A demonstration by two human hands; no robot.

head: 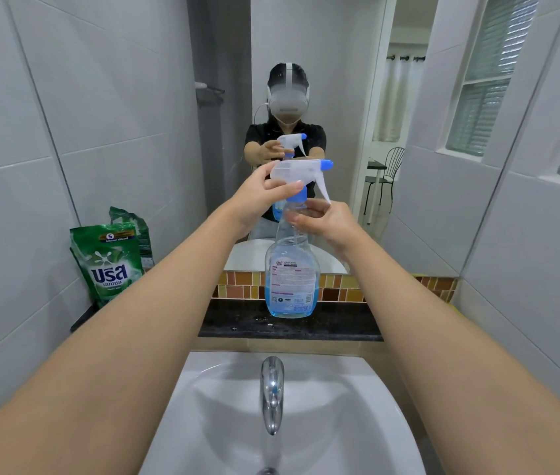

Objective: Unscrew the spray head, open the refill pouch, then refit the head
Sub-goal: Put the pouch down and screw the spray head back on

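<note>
Standing at the far left, the green refill pouch leans upright in the wall corner on the dark counter ledge, well apart from both hands; its top looks crumpled, can't tell if it is opened or sealed. Probably parked there so both hands are free for the bottle.

Left hand wraps the back of the white spray head, thumb laid forward toward the blue collar, other fingers curled behind and mostly hidden. Grip looks meant to turn the head or hold it against twisting. Nozzle points right, away from this hand, trigger hanging down just beyond the thumb tip.

Clear spray bottle stands upright on the ledge directly below both sets of fingers, blue liquid only in the bottom part, dip tube faint inside.

Right hand grips the bottle neck just under the collar, fingers curled around it, below the left thumb. Likely bracing the bottle so only the head rotates. Judging by the collar seated on the neck, head is on; unscrew vs refit stage not decidable.

Hard to see: thread engagement under the collar, right fingertips behind the neck, label text too small. Mirror behind doubles the hands and bottle. Sink and tap sit nearer than the hands, sink cut off at frame bottom.
</note>
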